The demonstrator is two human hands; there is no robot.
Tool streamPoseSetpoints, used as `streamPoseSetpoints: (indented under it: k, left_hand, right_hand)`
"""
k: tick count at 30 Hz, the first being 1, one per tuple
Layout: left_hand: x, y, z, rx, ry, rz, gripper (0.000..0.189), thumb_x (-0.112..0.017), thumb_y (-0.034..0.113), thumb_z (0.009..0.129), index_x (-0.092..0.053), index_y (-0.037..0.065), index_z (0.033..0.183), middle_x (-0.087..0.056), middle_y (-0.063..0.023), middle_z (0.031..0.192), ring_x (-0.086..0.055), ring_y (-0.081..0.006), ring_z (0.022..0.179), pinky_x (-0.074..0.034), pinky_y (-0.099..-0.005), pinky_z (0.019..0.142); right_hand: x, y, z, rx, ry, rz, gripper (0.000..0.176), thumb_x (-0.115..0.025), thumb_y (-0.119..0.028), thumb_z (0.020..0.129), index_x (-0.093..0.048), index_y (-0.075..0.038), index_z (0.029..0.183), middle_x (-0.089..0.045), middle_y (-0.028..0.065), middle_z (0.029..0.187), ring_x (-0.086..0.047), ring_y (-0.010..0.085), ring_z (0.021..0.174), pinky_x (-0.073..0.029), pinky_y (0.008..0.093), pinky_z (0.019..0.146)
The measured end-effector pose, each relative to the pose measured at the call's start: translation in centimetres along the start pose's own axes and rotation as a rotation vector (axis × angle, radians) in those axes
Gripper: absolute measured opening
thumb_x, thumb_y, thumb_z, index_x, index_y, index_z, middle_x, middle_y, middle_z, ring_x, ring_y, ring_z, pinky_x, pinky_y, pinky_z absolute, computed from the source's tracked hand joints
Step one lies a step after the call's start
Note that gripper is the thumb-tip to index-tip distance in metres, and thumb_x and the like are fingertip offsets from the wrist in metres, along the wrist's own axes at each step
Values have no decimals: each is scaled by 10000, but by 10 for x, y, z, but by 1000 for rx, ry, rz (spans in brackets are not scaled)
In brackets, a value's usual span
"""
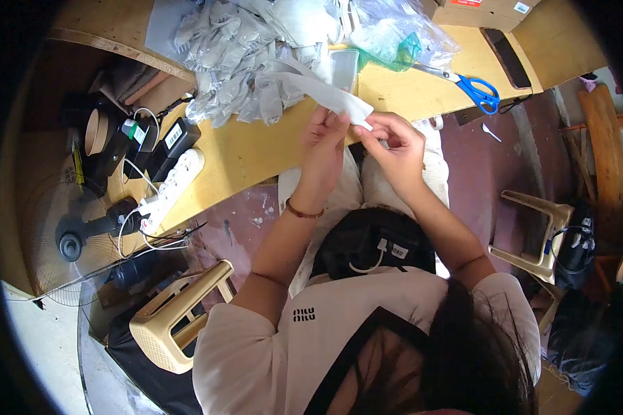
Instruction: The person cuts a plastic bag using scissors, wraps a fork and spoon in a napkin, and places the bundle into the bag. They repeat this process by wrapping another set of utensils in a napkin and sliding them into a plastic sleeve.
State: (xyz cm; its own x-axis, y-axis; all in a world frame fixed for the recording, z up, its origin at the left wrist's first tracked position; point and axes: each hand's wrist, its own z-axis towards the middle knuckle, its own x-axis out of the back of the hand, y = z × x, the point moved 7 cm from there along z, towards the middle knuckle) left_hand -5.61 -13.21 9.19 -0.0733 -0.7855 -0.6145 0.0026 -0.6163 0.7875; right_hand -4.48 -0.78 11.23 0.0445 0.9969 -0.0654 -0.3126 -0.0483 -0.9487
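Note:
A long, flat white strip (325,95), partly see-through like a thin sleeve, slants up and to the left from my hands. My left hand (325,142) pinches its lower edge between thumb and fingers. At the strip's near right end, the thumb and fingers of my right hand (399,146) are closed on its corner. Beyond the strip lies a heap of plastic-wrapped cutlery (232,59), loosely piled on the wooden table (246,155). The strip's far end overlaps that heap, and I cannot make out whether anything is inside it.
Blue-handled scissors (479,93) and a black phone (505,59) lie at the right. A green plastic bag (398,52) rests beside a clear container (344,70). At left are a white power strip (173,190), cables and a fan (73,235). Plastic stools (180,311) stand below.

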Motion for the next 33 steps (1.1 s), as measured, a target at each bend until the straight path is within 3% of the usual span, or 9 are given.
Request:
streamPoseSetpoints:
  k: [8, 11, 14, 17, 20, 23, 26, 29, 33]
  left_hand:
    - [-3, 1, 3, 5, -21, 84, 502, -488, 73, 910, -280, 38, 1366, -490, -89, 1245, -493, -145, 1093, -378, -306, 962]
    - [5, 5, 11, 72, 40, -176, 471, -497, 120, 922, -318, 45, 1352, -483, -30, 1241, -524, -120, 1030, -391, -255, 906]
    - [11, 21, 15, -35, 45, -185, 437, -461, 152, 941, -328, 53, 1345, -424, -31, 1313, -520, -120, 1045, -430, -257, 888]
    - [18, 31, 18, -97, 51, -105, 411, -486, 129, 926, -376, 43, 1313, -473, -35, 1263, -536, -108, 1012, -479, -252, 842]
    - [28, 34, 20, -115, 23, -55, 395, -503, 90, 909, -401, 20, 1285, -462, -62, 1272, -542, -131, 1035, -482, -289, 885]
    - [26, 41, 20, -152, 14, -13, 387, -563, 48, 868, -458, 7, 1238, -522, -50, 1190, -555, -128, 1004, -488, -290, 875]
    - [26, 51, 24, -210, 3, 132, 417, -683, 77, 787, -537, 5, 1171, -622, -26, 983, -586, -94, 849, -506, -254, 779]
    - [26, 60, 26, -252, 30, 254, 460, -719, 114, 761, -537, 1, 1169, -633, -29, 929, -594, -104, 831, -501, -260, 781]
    - [21, 57, 23, -210, -53, 206, 414, -657, 97, 812, -513, -6, 1185, -576, -81, 1118, -573, -150, 984, -505, -288, 823]
  right_hand:
    - [7, -21, 1, 202, 73, -297, 142, -713, -1, 716, -685, 21, 853, -664, 121, 854, -642, 156, 747, -517, 232, 627]
    - [12, -21, 4, 173, 71, -311, 132, -709, -1, 719, -689, 15, 849, -668, 120, 838, -642, 166, 744, -512, 248, 639]
    - [16, -24, 4, 251, 67, -346, 143, -712, -6, 718, -691, 9, 859, -669, 118, 835, -639, 164, 734, -507, 260, 648]
    - [23, -25, 5, 247, 45, -341, 149, -716, -11, 714, -694, 3, 861, -671, 113, 839, -635, 159, 727, -502, 256, 647]
    - [30, -27, 7, 236, 24, -266, 158, -718, -13, 711, -697, -4, 868, -673, 104, 847, -630, 139, 716, -493, 235, 628]
    - [36, -28, 9, 175, 17, -213, 165, -716, -10, 714, -699, -11, 878, -675, 93, 850, -625, 119, 712, -486, 218, 614]
    - [42, -30, 11, 141, 14, -157, 170, -709, 3, 717, -696, -11, 886, -673, 97, 847, -623, 113, 711, -487, 211, 614]
    - [44, -29, 12, 87, 15, -45, 166, -687, 32, 733, -685, 9, 898, -668, 112, 845, -628, 127, 720, -496, 214, 637]
    - [41, -28, 10, 39, -10, 10, 162, -676, 40, 747, -679, 19, 908, -665, 112, 844, -628, 128, 730, -497, 217, 651]
